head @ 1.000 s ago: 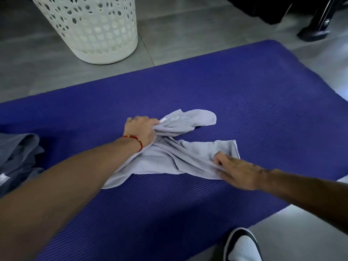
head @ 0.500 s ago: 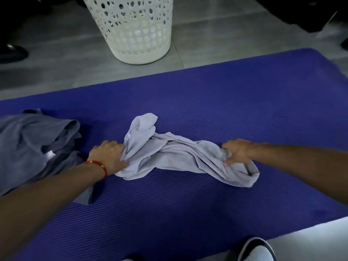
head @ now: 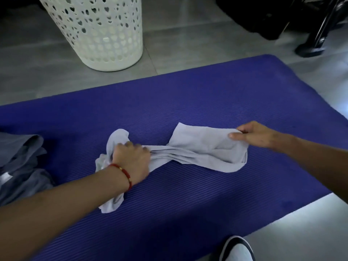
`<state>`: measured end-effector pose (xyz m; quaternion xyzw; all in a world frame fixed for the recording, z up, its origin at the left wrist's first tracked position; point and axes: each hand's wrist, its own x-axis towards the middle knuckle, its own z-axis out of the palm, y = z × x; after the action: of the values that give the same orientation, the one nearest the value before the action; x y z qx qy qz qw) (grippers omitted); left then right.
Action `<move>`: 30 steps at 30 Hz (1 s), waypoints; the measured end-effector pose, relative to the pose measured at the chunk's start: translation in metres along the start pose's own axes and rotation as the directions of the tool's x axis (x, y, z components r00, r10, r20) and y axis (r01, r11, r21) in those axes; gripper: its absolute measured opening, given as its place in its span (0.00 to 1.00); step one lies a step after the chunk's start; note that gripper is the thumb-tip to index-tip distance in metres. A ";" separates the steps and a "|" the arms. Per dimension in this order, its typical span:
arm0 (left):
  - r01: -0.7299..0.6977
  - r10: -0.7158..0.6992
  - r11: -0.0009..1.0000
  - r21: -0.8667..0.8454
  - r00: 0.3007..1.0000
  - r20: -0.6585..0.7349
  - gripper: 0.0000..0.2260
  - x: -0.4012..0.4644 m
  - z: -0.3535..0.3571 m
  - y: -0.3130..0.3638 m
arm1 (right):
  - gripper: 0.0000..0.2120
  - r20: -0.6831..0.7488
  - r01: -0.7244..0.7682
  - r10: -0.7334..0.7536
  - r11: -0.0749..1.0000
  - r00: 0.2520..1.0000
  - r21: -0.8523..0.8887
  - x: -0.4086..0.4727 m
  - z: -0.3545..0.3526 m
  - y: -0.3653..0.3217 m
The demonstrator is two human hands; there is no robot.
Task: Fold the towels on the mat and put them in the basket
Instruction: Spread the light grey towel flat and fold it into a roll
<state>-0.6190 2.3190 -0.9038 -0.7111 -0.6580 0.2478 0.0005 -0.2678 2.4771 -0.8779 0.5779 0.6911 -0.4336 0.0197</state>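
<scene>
A light grey towel (head: 203,149) lies stretched and bunched across the middle of the blue mat (head: 188,95). My left hand (head: 131,159), with a red bracelet on the wrist, grips the towel's gathered left end in a fist. My right hand (head: 254,135) pinches the towel's far right corner, where the cloth lies partly flattened. A white perforated basket (head: 99,32) stands on the floor beyond the mat, at the back left. Darker grey towels (head: 20,162) lie in a heap at the mat's left edge.
Grey tiled floor (head: 197,40) surrounds the mat. A black stand base (head: 312,46) and dark objects sit at the back right. A shoe toe (head: 237,249) shows at the bottom edge, near the mat's front right corner.
Both hands have pulled apart, drawing the light grey towel out lengthwise. The right end has spread flatter, and my right hand now pinches its far corner.
</scene>
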 end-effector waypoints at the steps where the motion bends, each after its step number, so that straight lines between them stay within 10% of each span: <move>1: -0.049 0.033 0.988 -0.145 0.993 -0.113 0.11 0.014 -0.013 0.008 | 0.19 0.021 0.045 -0.046 0.999 0.999 0.022 -0.005 0.001 -0.001; 6: -0.070 0.138 0.691 -0.720 0.990 0.037 0.17 0.087 -0.022 0.034 | 0.11 0.074 0.201 -0.203 0.979 0.976 0.040 -0.021 0.005 -0.012; 10: -0.164 0.281 0.836 -0.524 0.948 0.151 0.21 0.085 0.028 0.044 | 0.04 0.198 0.194 -0.123 0.896 0.973 -0.400 -0.028 0.029 0.008; 15: -0.393 0.336 0.915 -0.094 0.870 -0.361 0.30 0.034 0.070 0.040 | 0.11 0.128 0.055 0.065 0.653 0.990 -0.755 -0.021 0.045 0.018; 20: -0.544 0.457 0.820 -0.176 0.809 -0.370 0.37 -0.014 0.096 0.032 | 0.31 0.117 0.073 0.008 0.734 0.993 -0.675 0.023 0.065 -0.014; 30: -0.488 0.265 0.765 -0.421 0.833 -0.485 0.12 -0.053 0.082 0.026 | 0.43 0.020 -0.109 0.140 0.843 0.990 -0.527 0.104 0.150 -0.088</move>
<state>-0.6244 2.2395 -0.9655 -0.8378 -0.5254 -0.0977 -0.1122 -0.4454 2.4692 -0.9752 0.5813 0.7433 -0.2430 0.2248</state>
